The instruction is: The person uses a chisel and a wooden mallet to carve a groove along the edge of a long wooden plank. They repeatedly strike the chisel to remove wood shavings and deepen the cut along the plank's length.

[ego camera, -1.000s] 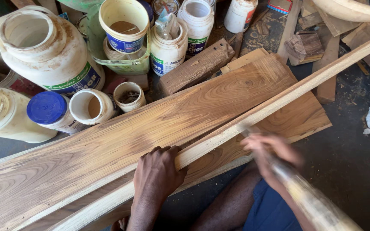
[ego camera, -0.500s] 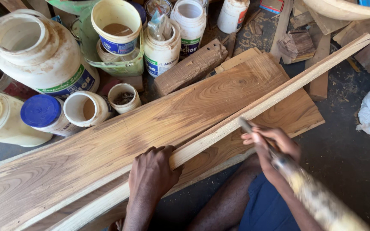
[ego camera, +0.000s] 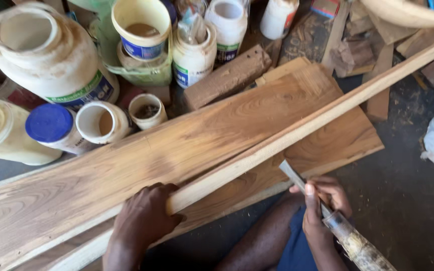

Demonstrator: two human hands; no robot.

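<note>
1. Head view, looking down: the left hand (ego camera: 144, 223) lies on top of a long pale wooden strip (ego camera: 297, 133), fingers curled over its near edge and pressing it down onto a wide brown plank (ego camera: 177, 150).
2. Strip runs diagonally from lower left, under the left hand, to the upper right, where its far end passes beyond the plank's end.
3. Right hand (ego camera: 322, 200) is closed around a chisel (ego camera: 322, 211); fingers wrapped tight on the shaft just above the handle, thumb along the shaft.
4. Chisel blade (ego camera: 290, 173) points up-left; its tip sits just beside the near edge of the strip, over the plank. Contact with the wood cannot be judged from this angle, probably touching or very close.
5. Chisel handle looks worn and pale and leaves the picture at lower right.
6. Plank rests on a second board beneath it, on the floor (ego camera: 408, 200), which is dark and strewn with chips.
7. Behind the plank: a large white jar (ego camera: 51, 55), a blue-lidded tub (ego camera: 51, 125), a small open pot (ego camera: 146, 110), a yellow bucket (ego camera: 141, 25) and a rough wood block (ego camera: 227, 78).
8. Person's bare knee and blue shorts (ego camera: 292, 246) show between the hands.
</note>
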